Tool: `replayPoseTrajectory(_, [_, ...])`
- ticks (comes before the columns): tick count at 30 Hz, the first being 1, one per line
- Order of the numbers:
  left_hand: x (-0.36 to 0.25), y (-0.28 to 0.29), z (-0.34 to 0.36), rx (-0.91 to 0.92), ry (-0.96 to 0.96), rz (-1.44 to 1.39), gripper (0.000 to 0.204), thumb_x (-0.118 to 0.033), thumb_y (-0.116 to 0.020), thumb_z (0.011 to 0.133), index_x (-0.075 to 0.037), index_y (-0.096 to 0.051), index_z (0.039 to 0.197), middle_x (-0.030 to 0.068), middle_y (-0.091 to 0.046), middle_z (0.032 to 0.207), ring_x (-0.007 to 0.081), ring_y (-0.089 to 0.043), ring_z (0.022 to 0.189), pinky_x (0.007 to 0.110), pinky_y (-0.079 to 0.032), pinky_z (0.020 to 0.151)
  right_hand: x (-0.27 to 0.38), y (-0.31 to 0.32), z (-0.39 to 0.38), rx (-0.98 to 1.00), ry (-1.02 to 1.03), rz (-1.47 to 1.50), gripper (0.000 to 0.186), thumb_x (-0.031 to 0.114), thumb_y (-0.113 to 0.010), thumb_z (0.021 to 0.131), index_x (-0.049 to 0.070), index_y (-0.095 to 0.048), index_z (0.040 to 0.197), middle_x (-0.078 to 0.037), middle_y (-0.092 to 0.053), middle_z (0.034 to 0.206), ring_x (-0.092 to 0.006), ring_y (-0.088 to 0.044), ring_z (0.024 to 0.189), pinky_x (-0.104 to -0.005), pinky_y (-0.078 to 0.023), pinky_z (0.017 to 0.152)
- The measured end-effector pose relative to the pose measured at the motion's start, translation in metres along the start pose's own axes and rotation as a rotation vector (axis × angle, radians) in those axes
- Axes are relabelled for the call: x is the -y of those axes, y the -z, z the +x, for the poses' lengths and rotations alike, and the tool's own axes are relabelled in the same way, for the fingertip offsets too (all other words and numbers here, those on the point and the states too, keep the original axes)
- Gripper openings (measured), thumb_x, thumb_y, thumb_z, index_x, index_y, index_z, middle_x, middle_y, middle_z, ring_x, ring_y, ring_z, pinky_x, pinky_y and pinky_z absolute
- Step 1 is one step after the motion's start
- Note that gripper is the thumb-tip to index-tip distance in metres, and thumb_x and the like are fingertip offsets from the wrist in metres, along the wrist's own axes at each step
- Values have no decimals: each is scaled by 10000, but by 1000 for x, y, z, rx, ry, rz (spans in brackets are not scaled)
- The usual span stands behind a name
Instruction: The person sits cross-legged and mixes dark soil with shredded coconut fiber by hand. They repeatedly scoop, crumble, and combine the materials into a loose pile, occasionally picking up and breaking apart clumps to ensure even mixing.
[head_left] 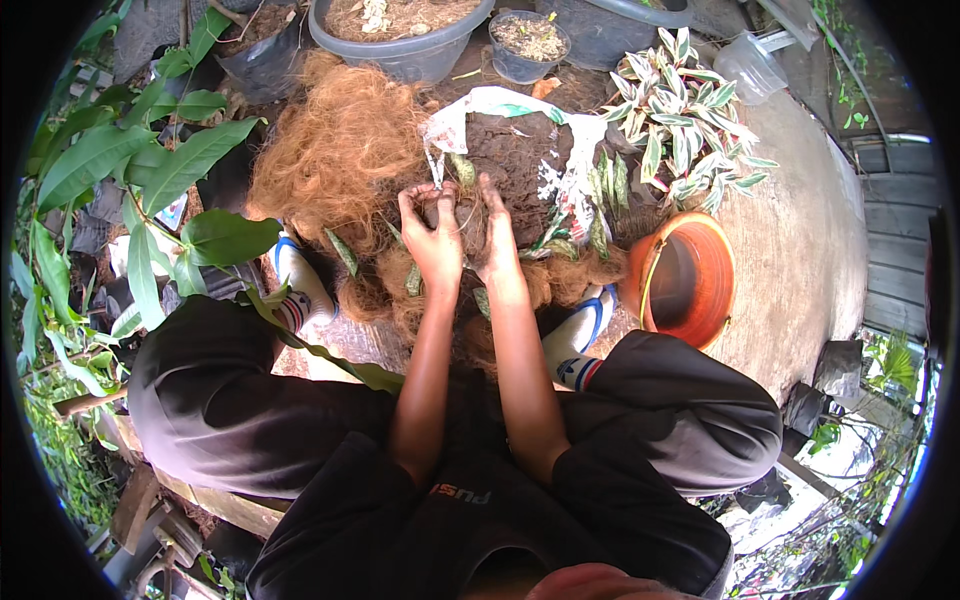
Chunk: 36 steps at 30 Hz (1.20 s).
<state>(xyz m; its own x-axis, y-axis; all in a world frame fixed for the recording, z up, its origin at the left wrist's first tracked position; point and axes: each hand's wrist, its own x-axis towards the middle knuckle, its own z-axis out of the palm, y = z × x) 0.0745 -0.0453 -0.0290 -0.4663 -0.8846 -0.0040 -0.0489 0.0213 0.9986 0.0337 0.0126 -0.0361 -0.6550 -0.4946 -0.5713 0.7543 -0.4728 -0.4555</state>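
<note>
My left hand (pixel 436 240) is curled, its fingertips and thumb pressed together around something small and dark that I cannot make out. Close beside it, my right hand (pixel 499 240) has its fingers stretched out, the palm turned toward the left hand. Soil darkens both hands, and thin strands of fibre show between them. Just beyond lies an opened white plastic bag (pixel 588 135) with dark soil (pixel 512 160) in it. Patterned green leaf cuttings (pixel 600 235) lie around the bag. A large heap of brown coconut fibre (pixel 330 150) stands to the left of the hands.
An orange-brown pot (pixel 715 290) lies tilted to the right. Beyond it grows a variegated plant (pixel 680 120). Grey tubs (pixel 400 60) and a small pot (pixel 530 45) stand at the back. Leafy branches (pixel 150 170) reach in from the left. My feet flank the work spot.
</note>
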Motion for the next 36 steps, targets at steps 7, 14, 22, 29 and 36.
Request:
replayPoseTrajectory(7, [-13,5,5,55,-50,-115,217,-158,-625,876,8,-556,997,96,-610,933,189,-562,886,341,-436,861,-5,12,7,183,-107,132,441,408,-486,960,38,-568,1186,-85,-633,1094,-181,-613,990,-348,-509,855])
replayPoseTrajectory(14, [-13,15,6,262,-476,170,173,-155,-622,823,-20,-698,899,120,-679,950,268,-601,955,410,-435,910,-19,26,9,144,-39,126,346,348,-444,976,75,-593,1127,-62,-621,1090,-188,-607,960,-350,-512,858])
replayPoseTrajectory(22, [-15,16,6,83,-141,-339,188,-122,-520,892,54,-581,867,109,-626,902,189,-582,900,341,-441,876,3,-13,-7,245,47,105,310,197,-488,964,-3,-561,1189,-110,-630,1136,-176,-611,1005,-323,-507,877])
replayPoseTrajectory(29, [-8,10,-4,53,-108,-319,188,-129,-508,895,47,-573,894,97,-606,904,176,-553,886,314,-421,883,2,-9,-8,111,128,-116,228,128,-564,930,-6,-626,1103,-81,-648,1068,-128,-594,957,-267,-480,815])
replayPoseTrajectory(36, [-7,10,2,223,-34,-286,210,-142,-540,890,43,-628,937,103,-645,976,185,-583,969,313,-428,893,1,-2,-7,125,89,82,318,203,-503,976,-37,-587,1167,-93,-650,1063,-163,-644,917,-292,-530,787])
